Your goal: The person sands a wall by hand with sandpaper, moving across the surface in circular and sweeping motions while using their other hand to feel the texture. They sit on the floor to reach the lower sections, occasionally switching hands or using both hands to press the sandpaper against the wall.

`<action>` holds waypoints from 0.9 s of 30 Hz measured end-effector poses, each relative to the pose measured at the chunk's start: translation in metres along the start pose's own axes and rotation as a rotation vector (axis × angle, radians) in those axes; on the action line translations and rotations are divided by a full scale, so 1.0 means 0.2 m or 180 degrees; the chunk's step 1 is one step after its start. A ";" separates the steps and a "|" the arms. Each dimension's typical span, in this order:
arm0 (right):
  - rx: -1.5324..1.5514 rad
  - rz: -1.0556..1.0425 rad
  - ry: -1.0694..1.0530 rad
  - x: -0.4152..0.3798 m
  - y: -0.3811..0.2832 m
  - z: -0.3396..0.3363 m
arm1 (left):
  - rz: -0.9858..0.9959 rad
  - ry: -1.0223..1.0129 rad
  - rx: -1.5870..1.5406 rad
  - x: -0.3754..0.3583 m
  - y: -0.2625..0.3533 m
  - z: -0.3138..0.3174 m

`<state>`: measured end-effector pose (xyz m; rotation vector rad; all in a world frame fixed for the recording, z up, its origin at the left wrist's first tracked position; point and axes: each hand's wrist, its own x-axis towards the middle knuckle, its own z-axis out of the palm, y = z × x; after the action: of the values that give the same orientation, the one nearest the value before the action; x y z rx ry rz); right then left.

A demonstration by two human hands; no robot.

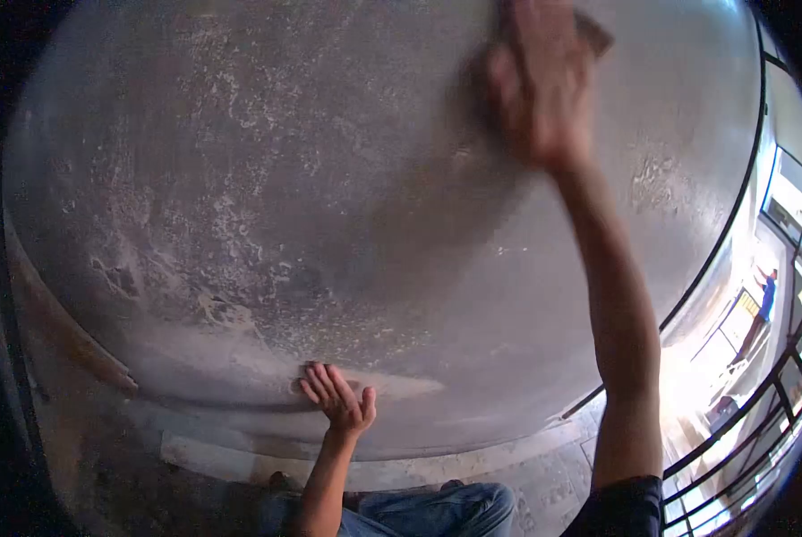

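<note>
A large grey wall point(374, 179) with pale, patchy scuffs fills most of the view. High on it, my right hand point(544, 98) is pressed against the surface, smeared by motion. Under its fingers is a flat brown piece of sandpaper point(595, 36), of which only a corner shows past the hand. Low on the wall, my left hand point(338, 398) lies flat with its fingers apart and holds nothing. Pale dust point(401, 385) streaks the wall beside it.
A pale ledge point(213, 456) runs along the wall's foot, above a grey floor point(544, 488). My jeans point(437, 515) show at the bottom. A black metal railing point(732, 456) stands at right; beyond it, a person in blue point(767, 295) reaches toward a wall.
</note>
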<state>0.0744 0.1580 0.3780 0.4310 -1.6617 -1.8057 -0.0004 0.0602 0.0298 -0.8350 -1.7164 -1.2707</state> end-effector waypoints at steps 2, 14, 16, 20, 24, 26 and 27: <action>0.1352 0.1480 0.0137 0.33 0.31 -0.02 | -0.0132 -0.0109 -0.0064 -0.04 -0.03 0.04; 0.1477 -0.0532 -0.1676 0.27 0.41 -0.09 | 0.0085 0.0279 0.0024 0.03 -0.01 0.03; 0.1197 0.0492 -0.0419 0.23 0.77 0.11 | 0.0110 0.0239 0.0017 0.04 0.00 0.02; 0.1153 0.1021 0.0423 0.25 0.75 0.15 | 0.0051 0.0150 0.0093 0.00 -0.01 0.03; 0.1294 0.1436 0.0274 0.25 0.58 0.04 | 0.0046 0.0166 0.0096 -0.01 -0.03 0.03; 0.1324 0.1454 0.0395 0.28 0.59 0.01 | 0.0034 0.0139 0.0097 -0.02 -0.02 0.04; 0.1324 0.1512 0.0479 0.30 0.59 0.00 | 0.0037 0.0139 0.0077 -0.03 -0.03 0.04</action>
<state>0.0572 0.1197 0.5039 0.3030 -1.8426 -1.0634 -0.0050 0.0662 0.0210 -0.7965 -1.6870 -1.2490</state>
